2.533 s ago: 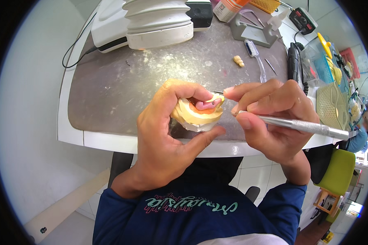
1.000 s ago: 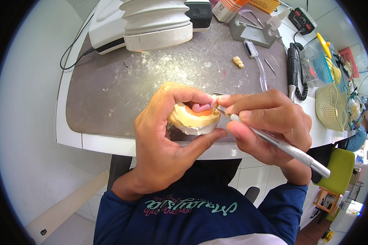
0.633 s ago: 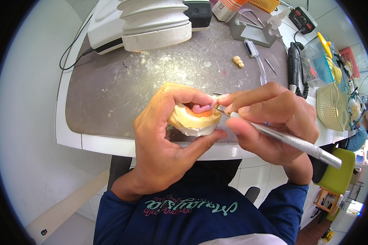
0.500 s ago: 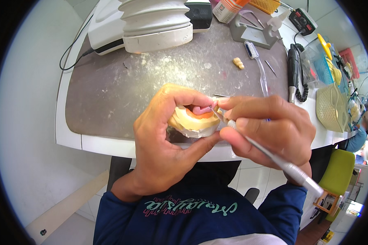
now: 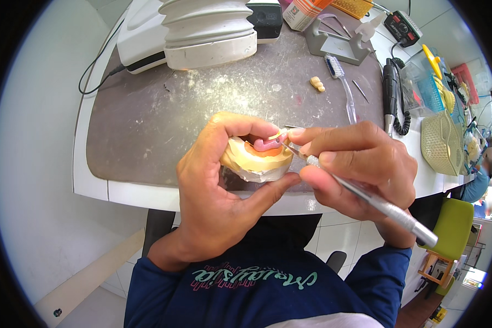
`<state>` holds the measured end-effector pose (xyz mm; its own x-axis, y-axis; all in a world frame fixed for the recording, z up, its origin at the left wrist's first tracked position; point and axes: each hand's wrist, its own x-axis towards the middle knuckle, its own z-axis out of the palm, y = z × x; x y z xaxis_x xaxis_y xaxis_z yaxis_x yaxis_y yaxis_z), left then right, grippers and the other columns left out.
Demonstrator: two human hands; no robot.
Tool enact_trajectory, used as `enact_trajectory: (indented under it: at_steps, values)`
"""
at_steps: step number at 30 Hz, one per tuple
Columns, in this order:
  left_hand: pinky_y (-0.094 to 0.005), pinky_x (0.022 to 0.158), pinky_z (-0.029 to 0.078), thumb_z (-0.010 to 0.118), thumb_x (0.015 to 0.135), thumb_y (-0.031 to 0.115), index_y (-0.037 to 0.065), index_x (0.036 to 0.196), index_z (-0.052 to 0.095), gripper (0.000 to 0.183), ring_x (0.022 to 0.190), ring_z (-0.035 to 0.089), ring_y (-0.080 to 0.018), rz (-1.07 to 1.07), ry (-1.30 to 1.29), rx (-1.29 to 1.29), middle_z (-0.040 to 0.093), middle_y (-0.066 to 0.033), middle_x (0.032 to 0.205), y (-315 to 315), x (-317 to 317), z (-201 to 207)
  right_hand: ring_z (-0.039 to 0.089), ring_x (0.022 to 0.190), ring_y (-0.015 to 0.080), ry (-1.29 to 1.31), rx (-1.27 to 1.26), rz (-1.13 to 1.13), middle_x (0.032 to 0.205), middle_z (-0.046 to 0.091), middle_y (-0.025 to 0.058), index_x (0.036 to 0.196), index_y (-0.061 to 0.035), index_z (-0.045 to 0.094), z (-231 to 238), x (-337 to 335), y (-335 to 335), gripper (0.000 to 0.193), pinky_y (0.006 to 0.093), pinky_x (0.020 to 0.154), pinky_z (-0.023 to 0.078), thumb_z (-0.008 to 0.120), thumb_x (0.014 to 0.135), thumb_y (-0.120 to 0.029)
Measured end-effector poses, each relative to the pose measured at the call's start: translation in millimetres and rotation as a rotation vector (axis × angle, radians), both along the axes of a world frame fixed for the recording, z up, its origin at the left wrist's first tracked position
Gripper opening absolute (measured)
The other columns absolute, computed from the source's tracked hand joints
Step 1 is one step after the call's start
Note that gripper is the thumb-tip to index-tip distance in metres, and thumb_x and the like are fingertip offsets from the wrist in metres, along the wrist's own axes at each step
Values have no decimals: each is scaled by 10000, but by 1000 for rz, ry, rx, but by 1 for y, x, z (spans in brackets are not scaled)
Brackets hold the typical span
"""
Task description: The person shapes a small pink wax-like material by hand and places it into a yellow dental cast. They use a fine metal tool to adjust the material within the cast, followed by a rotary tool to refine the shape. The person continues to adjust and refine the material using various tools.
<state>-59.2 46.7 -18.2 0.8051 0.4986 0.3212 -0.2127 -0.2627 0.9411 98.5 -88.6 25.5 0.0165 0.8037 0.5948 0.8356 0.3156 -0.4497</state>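
Observation:
My left hand is wrapped round a yellow and white plaster dental model, thumb at its near side and fingers over its far side. Orange material shows inside the model's curve, and a pink piece lies along its upper edge. Between the thumb and fingers of my right hand is a silver-handled carving knife, held like a pen. Its thin tip meets the pink piece near my left fingertips. The handle's end points down and right. My fingers partly hide the model's far side.
Ahead stands a ribbed white suction hose. Toward the right of the grey mat lie a toothbrush, a small set of tooth-coloured crowns and a thin metal pin. A black handpiece and a cream basket are farther right.
The knife handle's rear end has swung slightly right and up. The model has tilted and shifted a little left, and more of the pink piece now shows.

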Motion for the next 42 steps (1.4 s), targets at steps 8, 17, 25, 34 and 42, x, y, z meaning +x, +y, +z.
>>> enact_trajectory:
  at_steps: [8, 17, 25, 34, 42]
  values:
    - [-381, 1094, 379, 856, 718, 48, 3, 1185, 526, 574, 1042, 564, -149, 3, -5, 109, 550, -83, 1132, 2, -2, 0, 736, 835, 384, 87, -16, 81, 880, 673, 248, 963, 57, 540, 2, 7, 2, 279, 442, 718, 632, 772, 853, -52]
    - [-510, 1186, 273, 854, 727, 73, 12, 1199, 527, 578, 962, 556, -122, 43, -7, 225, 540, -45, 1055, 1, -1, -2, 740, 845, 377, 78, -87, 39, 871, 685, 217, 955, 31, 558, 6, 6, -3, 284, 432, 722, 629, 781, 862, -118]
    - [-532, 1167, 308, 848, 728, 62, 17, 1181, 533, 554, 959, 570, -142, 99, -82, 357, 548, -58, 1065, 2, 1, -7, 744, 832, 352, 52, -65, 17, 863, 694, 199, 941, 15, 567, 5, 4, -2, 285, 406, 707, 635, 797, 847, -124]
    - [-483, 1137, 372, 875, 705, 55, 5, 1186, 526, 596, 960, 585, -138, 121, -70, 317, 560, -62, 1075, -3, 0, -5, 747, 824, 340, -48, -60, -5, 836, 694, 182, 895, -9, 550, 13, -5, 1, 367, 373, 661, 642, 867, 713, -42]
    - [-348, 1027, 451, 886, 721, 53, -5, 1220, 500, 634, 1021, 598, -148, 108, -1, 100, 573, -77, 1083, -8, -3, -1, 746, 820, 343, -210, 225, -16, 820, 684, 161, 864, -13, 536, -12, -8, 8, 373, 355, 583, 639, 869, 695, -22]
